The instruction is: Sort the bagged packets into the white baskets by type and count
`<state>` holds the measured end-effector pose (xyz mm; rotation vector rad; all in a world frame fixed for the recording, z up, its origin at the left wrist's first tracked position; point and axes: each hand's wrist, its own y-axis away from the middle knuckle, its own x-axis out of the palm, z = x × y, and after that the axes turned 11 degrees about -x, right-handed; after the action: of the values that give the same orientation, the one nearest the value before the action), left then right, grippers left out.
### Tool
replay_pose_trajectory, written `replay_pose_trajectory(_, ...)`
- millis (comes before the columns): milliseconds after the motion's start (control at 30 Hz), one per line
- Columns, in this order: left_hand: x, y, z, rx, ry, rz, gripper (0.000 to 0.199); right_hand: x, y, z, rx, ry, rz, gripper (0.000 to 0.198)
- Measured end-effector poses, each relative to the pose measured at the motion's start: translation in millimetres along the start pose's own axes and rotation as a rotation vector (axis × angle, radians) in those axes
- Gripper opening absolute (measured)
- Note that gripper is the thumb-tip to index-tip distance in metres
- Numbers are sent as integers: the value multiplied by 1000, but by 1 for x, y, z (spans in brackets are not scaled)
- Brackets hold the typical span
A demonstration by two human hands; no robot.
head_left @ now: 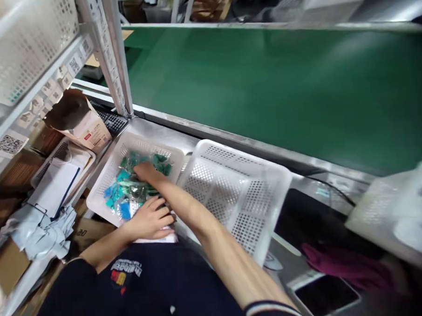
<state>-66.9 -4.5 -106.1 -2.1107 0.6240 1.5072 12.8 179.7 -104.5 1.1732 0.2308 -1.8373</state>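
Note:
A white perforated basket (pixel 102 193) in front of me holds several clear plastic packets (pixel 130 187) with green, teal and blue contents. My right hand (pixel 147 172) reaches down among these packets; its fingers are hidden, so I cannot tell what they grip. At the basket's near edge, my left hand (pixel 152 219) lies flat with its fingers spread. Under it a white sheet or bag (pixel 162 237) shows in part. A second white basket (pixel 246 196), with a perforated base, stands to the right, partly behind my right forearm.
A green conveyor belt (pixel 264 90) runs beyond the metal ledge. At left are a shelf post (pixel 113 55), an opened carton (pixel 94 130), a keyboard (pixel 113 121) and a clipboard (pixel 56 185). At right lie a dark-screened device (pixel 327 295) and a purple cloth (pixel 348 266).

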Motion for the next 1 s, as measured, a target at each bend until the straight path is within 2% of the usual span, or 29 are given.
replay_pose_trajectory(67,10,-8,-9,-13,-103,113,54,-15,4,-3,-6,-28,-75,19)
replay_pose_trajectory(133,15,-13,-3,-98,-166,138,61,-34,11,-8,-14,-71,-174,16)
replay_pose_trajectory(200,11,-13,15,-220,-191,133,57,-52,24,-15,-28,-125,-290,11)
replay_pose_trajectory(300,-10,-8,49,-438,-169,82,43,-69,56,-24,-84,-231,-480,9)
replay_pose_trajectory(400,-38,-9,74,-562,15,-107,37,-68,107,-32,-142,-362,-643,8)
replay_pose_trajectory(467,-55,-23,77,-584,202,-260,45,-60,148,-40,-193,-597,-740,10)
replay_pose_trajectory(500,-60,-35,74,-578,301,-284,54,-56,169,-43,-217,-755,-779,16)
replay_pose_trajectory(533,-62,-50,67,-555,396,-249,66,-51,190,-47,-230,-911,-806,23)
replay_pose_trajectory(600,-59,-86,49,-474,516,-50,87,-41,228,-55,-197,-1120,-844,34)
replay_pose_trajectory(667,-46,-120,28,-455,458,129,95,-25,262,-61,-82,-1118,-926,38)
replay_pose_trajectory(700,-38,-133,19,-499,364,161,96,-13,279,-65,-14,-1083,-994,39)
replay_pose_trajectory(767,-24,-151,8,-676,152,147,94,24,312,-72,148,-990,-1154,41)
replay_pose_trajectory(833,-16,-157,7,-852,42,111,87,74,347,-79,384,-880,-1286,41)
replay_pose_trajectory(900,-15,-156,13,-935,34,78,76,129,380,-81,752,-728,-1384,37)
replay_pose_trajectory(967,-19,-152,20,-923,50,10,70,172,406,-75,1006,-624,-1315,35)
replay_pose_trajectory(1000,-23,-150,22,-882,59,-34,68,186,414,-70,1105,-545,-1181,35)
